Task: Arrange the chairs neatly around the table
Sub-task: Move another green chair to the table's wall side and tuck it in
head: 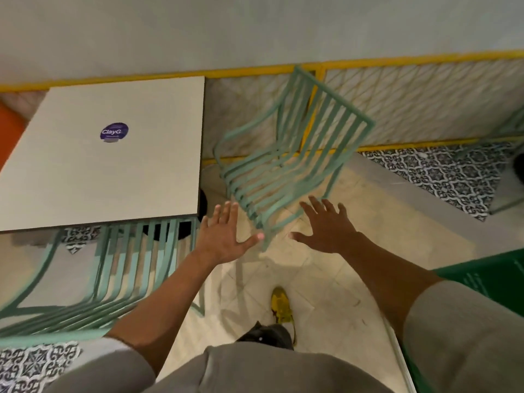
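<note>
A square pale table (93,171) with a round purple sticker stands at the left. A mint-green slatted metal chair (286,154) stands to its right, turned at an angle, its back toward the yellow railing. A second mint-green chair (119,279) sits at the table's near side, its seat partly under the top. My left hand (224,234) is spread open just left of the angled chair's near front corner. My right hand (326,225) is spread open just right of that corner. Neither hand holds anything.
A yellow-framed lattice railing (425,89) runs along the far side. Part of another mint chair (510,165) shows at the right edge. A green panel (487,276) stands at the lower right. My yellow shoe (280,304) rests on the pale floor tiles.
</note>
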A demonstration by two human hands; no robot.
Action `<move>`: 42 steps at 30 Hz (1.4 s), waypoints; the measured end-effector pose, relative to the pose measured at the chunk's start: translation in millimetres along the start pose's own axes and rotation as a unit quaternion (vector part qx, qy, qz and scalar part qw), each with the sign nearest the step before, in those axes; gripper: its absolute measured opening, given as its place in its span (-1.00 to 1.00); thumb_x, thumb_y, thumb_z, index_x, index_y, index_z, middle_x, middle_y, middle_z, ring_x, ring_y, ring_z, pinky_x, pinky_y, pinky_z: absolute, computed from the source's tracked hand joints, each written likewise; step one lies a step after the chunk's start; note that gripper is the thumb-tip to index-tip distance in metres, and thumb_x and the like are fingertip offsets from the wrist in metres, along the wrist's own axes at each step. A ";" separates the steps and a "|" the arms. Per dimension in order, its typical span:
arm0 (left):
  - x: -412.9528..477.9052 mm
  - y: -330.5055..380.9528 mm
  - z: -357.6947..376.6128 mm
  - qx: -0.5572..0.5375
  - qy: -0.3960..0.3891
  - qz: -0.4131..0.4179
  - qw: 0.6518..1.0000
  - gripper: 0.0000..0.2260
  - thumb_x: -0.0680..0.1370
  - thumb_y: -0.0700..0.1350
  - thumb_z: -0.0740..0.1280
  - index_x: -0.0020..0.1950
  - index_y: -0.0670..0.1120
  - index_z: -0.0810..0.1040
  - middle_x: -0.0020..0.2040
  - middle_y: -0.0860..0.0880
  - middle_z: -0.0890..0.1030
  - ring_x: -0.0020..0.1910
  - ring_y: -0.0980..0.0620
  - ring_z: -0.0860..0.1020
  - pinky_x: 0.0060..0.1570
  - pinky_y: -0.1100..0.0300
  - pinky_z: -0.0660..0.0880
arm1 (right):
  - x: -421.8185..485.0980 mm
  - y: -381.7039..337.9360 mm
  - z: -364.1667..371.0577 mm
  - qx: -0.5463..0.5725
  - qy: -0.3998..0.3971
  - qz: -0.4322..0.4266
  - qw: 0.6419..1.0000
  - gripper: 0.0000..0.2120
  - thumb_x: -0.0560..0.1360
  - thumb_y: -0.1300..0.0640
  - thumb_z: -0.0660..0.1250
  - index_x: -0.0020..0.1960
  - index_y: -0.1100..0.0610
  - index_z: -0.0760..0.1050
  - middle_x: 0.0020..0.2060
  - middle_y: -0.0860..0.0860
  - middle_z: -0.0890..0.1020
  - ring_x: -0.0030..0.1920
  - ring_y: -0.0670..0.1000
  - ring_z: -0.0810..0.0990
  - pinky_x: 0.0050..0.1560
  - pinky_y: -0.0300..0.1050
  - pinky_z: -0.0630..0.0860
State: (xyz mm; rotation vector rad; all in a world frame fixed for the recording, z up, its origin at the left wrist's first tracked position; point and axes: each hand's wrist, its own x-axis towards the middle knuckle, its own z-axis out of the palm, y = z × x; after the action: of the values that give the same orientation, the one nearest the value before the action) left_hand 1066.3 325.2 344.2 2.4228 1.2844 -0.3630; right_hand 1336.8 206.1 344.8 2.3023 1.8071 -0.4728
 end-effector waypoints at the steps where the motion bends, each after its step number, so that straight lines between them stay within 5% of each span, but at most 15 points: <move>1: 10.5 2.3 -0.5 -0.003 -0.004 -0.009 1.000 0.11 0.43 0.67 -0.07 0.73 -0.05 -0.19 0.74 -0.05 -0.15 0.71 -0.11 -0.15 0.64 -0.25 -0.05 | 12.8 8.5 -7.4 -0.006 -0.013 -0.006 1.000 -0.01 0.50 -0.59 0.02 0.72 -0.03 -0.06 0.72 0.05 -0.01 0.69 0.22 0.04 0.59 0.40 0.02; 6: 43.1 17.0 5.5 -0.051 -0.053 -0.064 0.995 0.04 0.49 0.62 -0.03 0.74 -0.06 -0.09 0.74 -0.07 0.00 0.71 -0.13 -0.03 0.63 -0.21 0.03 | 68.7 35.7 -31.8 -0.029 -0.107 -0.060 0.992 -0.09 0.57 -0.50 0.10 0.72 -0.01 -0.04 0.71 0.02 0.05 0.69 0.17 0.05 0.61 0.36 0.04; 15: 88.9 37.7 -17.1 -0.096 -0.020 -0.182 0.978 0.01 0.50 0.62 -0.07 0.74 -0.04 -0.02 0.73 -0.01 0.07 0.71 -0.09 0.02 0.63 -0.17 0.06 | 203.3 79.2 -72.3 -0.070 -0.115 -0.165 0.977 -0.08 0.55 -0.53 0.10 0.72 -0.04 0.00 0.71 0.03 0.05 0.68 0.16 0.08 0.62 0.33 0.03; 28: 202.4 219.3 -37.4 -0.202 0.100 -0.421 0.879 -0.05 0.51 0.61 -0.11 0.67 -0.01 0.22 0.60 -0.05 0.41 0.55 -0.14 0.39 0.40 -0.16 0.40 | 378.8 193.6 -133.4 -0.170 -0.112 -0.389 0.898 -0.09 0.53 -0.55 0.01 0.70 -0.03 0.06 0.69 0.03 0.15 0.65 0.13 0.16 0.58 0.31 0.06; 36: 291.6 299.3 -65.9 -0.273 0.147 -0.444 0.841 -0.16 0.48 0.63 -0.09 0.57 0.14 0.30 0.47 0.05 0.56 0.41 -0.10 0.51 0.28 -0.18 0.53 | 460.3 258.5 -176.4 -0.232 -0.113 -0.464 0.847 -0.16 0.58 -0.49 0.05 0.67 0.02 0.16 0.64 0.05 0.29 0.61 0.14 0.25 0.55 0.30 0.16; 42: 390.9 327.7 -79.8 -0.346 0.142 -0.427 0.823 -0.13 0.53 0.58 0.01 0.62 0.00 0.26 0.48 -0.10 0.54 0.42 -0.15 0.52 0.33 -0.10 0.52 | 516.3 294.2 -190.0 -0.284 -0.112 -0.440 0.845 -0.25 0.64 -0.40 0.04 0.66 0.06 0.19 0.63 0.06 0.30 0.63 0.15 0.21 0.58 0.29 0.12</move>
State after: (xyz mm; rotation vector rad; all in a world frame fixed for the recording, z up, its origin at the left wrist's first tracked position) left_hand 1558.7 479.7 329.2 1.2214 2.1284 0.2445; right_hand 1757.3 666.5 323.5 0.9149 2.3673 -0.2326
